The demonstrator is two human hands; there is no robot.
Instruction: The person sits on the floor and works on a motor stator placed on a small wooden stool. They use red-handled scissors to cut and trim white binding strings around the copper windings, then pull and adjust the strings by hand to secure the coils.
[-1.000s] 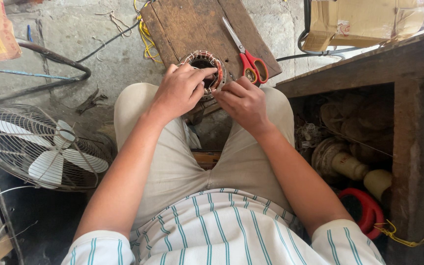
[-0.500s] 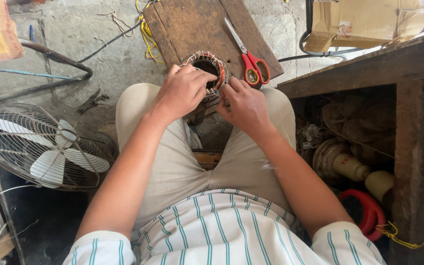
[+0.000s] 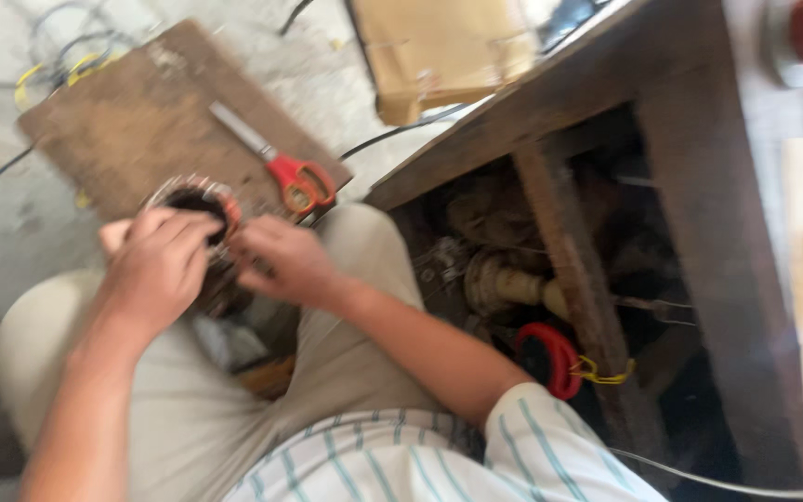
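Note:
A round motor stator with copper windings rests between my knees, at the near edge of a worn wooden board. My left hand curls over its left side and grips it. My right hand holds its right side, fingers bent against the rim. Red-handled scissors lie on the board just beyond the stator. The frame is motion-blurred, so the windings show little detail.
A dark wooden table stands on my right. Old motor parts and a red ring-shaped part lie under it. A yellowish box sits on the concrete floor beyond. Yellow and black wires run past the board's far left.
The view has swung sharply to the right and tilted; the fan at left is out of sight. Both hands stay on the stator.

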